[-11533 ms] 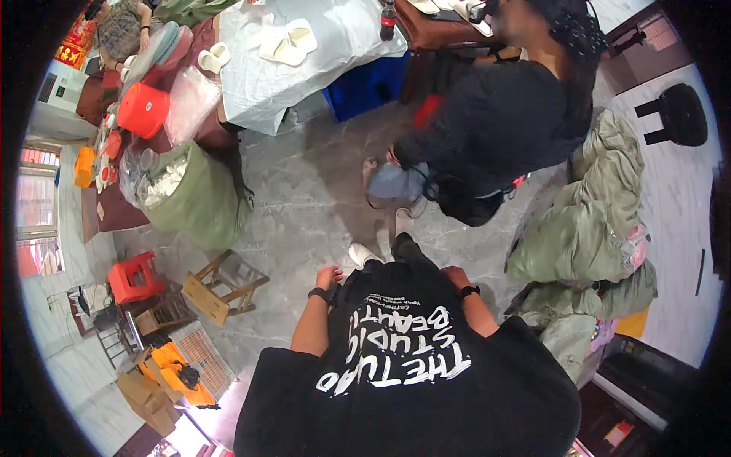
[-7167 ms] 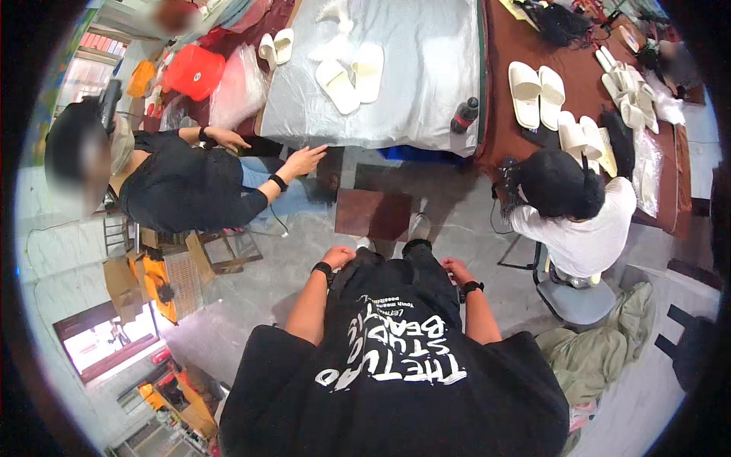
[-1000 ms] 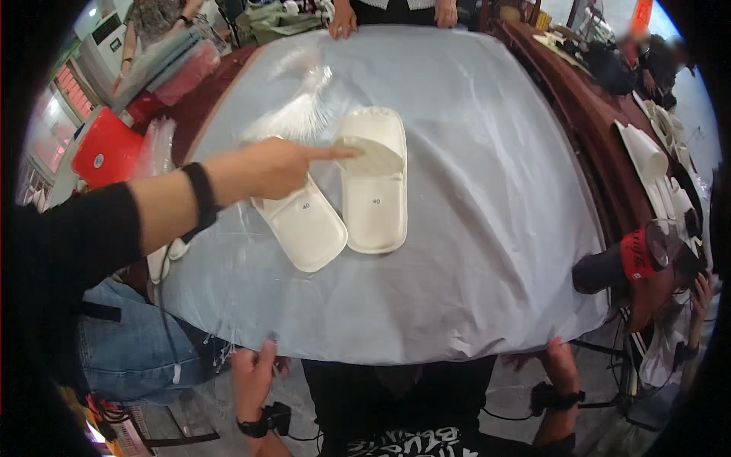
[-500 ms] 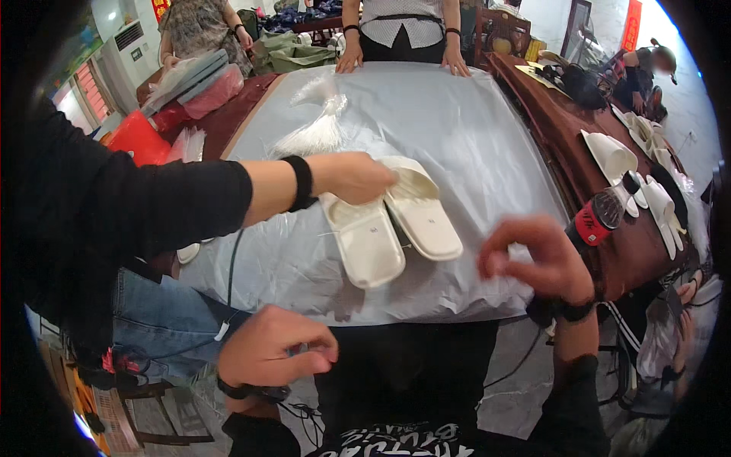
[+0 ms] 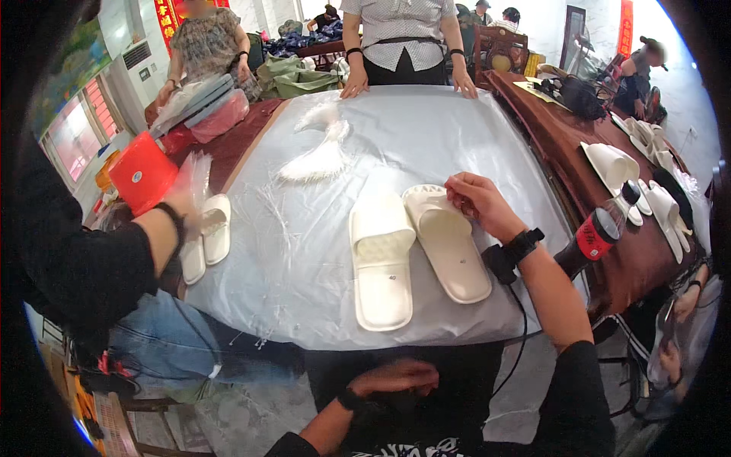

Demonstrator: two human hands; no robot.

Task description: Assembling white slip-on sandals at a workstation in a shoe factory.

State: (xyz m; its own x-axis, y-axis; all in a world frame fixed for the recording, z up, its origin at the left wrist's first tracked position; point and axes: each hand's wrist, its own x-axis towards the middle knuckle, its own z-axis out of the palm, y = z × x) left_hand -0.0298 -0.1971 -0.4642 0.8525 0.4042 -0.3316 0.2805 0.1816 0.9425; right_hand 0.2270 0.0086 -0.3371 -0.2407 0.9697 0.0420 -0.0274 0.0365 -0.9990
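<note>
A pair of cream slippers lies on the plastic-covered table in front of me, toes pointing away. My right hand (image 5: 476,202) is at the far right edge of the right slipper (image 5: 461,263), its fingers pinched closed by the toe strap. The left slipper (image 5: 383,286) lies flat beside it, touched by no hand. Low in front of my body, my left hand (image 5: 396,375) is off the table, in shade and slightly blurred. Its fingers stretch to the right and hold nothing visible.
A bundle of white plastic fasteners (image 5: 316,156) lies farther back. At left, a co-worker's blurred hand (image 5: 183,206) is by another slipper pair (image 5: 217,232) and a red bucket (image 5: 143,171). A dark bottle (image 5: 598,232) and more slippers (image 5: 609,164) are at right.
The co-worker's hand has left the slippers and drawn back left. The pair now sits nearer me. My right hand has reached to the right slipper; my left has moved lower and rightward.
</note>
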